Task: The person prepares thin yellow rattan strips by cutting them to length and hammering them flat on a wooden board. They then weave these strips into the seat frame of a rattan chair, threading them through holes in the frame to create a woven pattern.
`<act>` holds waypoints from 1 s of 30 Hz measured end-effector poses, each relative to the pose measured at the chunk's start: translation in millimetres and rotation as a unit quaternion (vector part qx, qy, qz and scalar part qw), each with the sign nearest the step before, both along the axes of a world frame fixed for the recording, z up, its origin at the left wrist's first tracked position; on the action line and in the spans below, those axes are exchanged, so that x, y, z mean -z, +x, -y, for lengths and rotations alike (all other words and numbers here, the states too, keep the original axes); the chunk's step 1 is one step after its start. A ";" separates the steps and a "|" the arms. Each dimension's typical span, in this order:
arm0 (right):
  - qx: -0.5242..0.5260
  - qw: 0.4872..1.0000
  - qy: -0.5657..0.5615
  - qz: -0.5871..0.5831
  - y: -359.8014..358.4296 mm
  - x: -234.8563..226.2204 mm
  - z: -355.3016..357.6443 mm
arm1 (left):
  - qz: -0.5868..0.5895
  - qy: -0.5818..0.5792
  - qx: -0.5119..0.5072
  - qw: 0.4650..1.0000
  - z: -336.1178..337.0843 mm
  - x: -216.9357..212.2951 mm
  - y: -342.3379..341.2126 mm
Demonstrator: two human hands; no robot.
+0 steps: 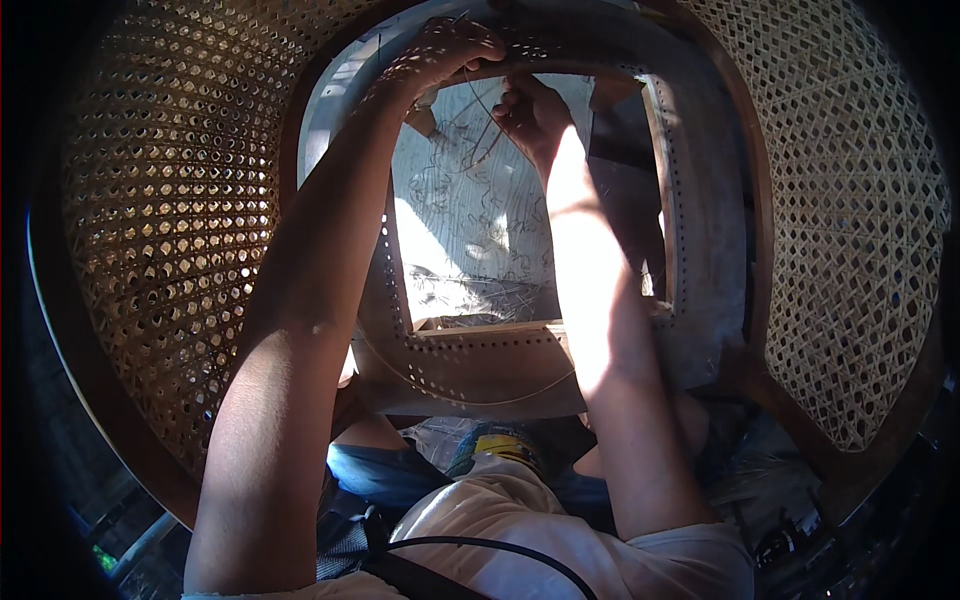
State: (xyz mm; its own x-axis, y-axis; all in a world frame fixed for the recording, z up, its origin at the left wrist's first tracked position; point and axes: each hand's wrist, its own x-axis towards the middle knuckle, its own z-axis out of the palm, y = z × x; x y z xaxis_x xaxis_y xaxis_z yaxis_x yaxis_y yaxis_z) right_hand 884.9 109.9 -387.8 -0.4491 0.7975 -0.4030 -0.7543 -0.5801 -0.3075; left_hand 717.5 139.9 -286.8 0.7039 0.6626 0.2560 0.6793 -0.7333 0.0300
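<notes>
Seat frame (712, 220): left hand (448, 52) at far rail (572, 48), right hand (535, 112) beside thin strand (482, 104); hands apart, grips unclear.

The person wears a pale, off-white shirt (480, 515), loosely creased across the belly, its short right sleeve (690, 562) ending in a soft edge. A thin black cable (510, 549) curves over the front beside a dark strap (350, 545). Blue cloth (385, 474) covers the thighs; both forearms are bare, as are the left hand (445, 52) and right hand (536, 115)
</notes>
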 end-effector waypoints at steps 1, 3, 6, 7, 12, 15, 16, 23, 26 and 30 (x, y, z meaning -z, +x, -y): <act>-0.015 1.000 0.006 -0.013 -2.5 3.0 0.9 | 0.122 -0.129 -0.091 0.980 1.8 4.6 -2.6; -0.022 0.999 0.025 -0.043 0.8 15.4 -3.1 | 0.350 -0.367 -0.252 0.825 18.4 -19.4 17.6; -0.046 0.998 0.038 -0.034 11.7 17.8 -6.6 | 0.303 -0.368 -0.191 0.858 11.3 -17.3 12.1; -0.056 0.997 0.038 -0.021 13.4 16.8 -6.8 | 0.313 -0.374 -0.205 0.849 11.3 -15.8 10.5; 0.018 0.996 0.086 0.015 3.9 11.3 -6.9 | 0.370 -0.386 -0.218 0.817 9.8 -3.5 9.0; 0.026 0.993 0.107 0.037 2.8 6.3 -3.3 | 0.181 -0.226 -0.067 0.955 -4.8 9.4 -5.4; 0.027 0.992 0.113 0.045 3.3 5.7 -2.3 | 0.215 -0.261 -0.102 0.936 -5.4 15.6 -7.0; 0.065 0.985 0.096 0.127 0.2 -5.5 2.1 | -0.011 0.006 0.028 1.000 -11.4 17.0 -11.7; 0.064 0.981 0.114 0.141 -3.3 -2.5 2.7 | 0.245 -0.232 -0.152 0.929 -1.6 23.8 -4.4; 0.078 0.978 0.156 0.115 3.3 8.4 -0.9 | 0.383 -0.337 -0.214 0.833 0.6 22.1 5.3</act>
